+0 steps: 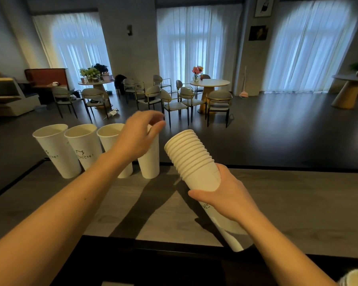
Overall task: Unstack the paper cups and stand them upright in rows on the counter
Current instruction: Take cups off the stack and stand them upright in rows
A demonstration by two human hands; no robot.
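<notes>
Pinching the rim of the fourth paper cup, the left hand held it upright on the grey counter, just right of three standing cups. The right hand was closed around the tilted stack of nested cups, held above the counter.

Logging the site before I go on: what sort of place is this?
Probably a café: a grey wood-grain service counter, round tables with grey cushioned chairs, and printed white paper takeaway cups.
</notes>
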